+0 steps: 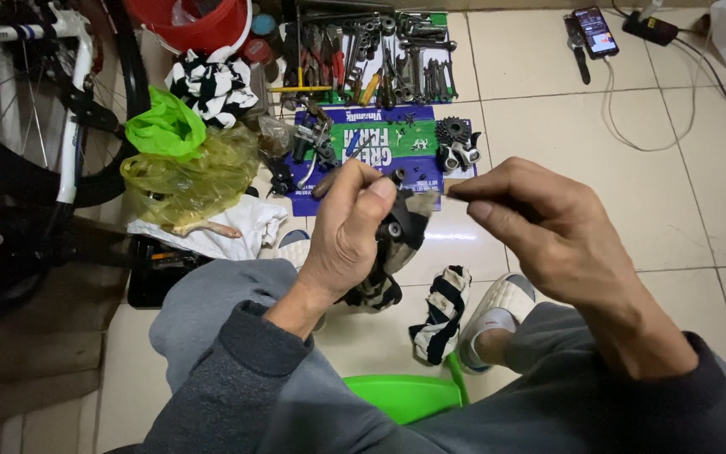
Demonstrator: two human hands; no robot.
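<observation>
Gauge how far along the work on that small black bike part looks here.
Done: gear cluster and small parts lie stripped on the blue-green mat. In hand: left hand holds the black part with a rag; right hand applies a thin tool. Left: loose parts remain unassembled.

Both hands are raised above the knees, the left hand [348,235] curled closed, the right hand [539,227] pinching fingertips together.
</observation>
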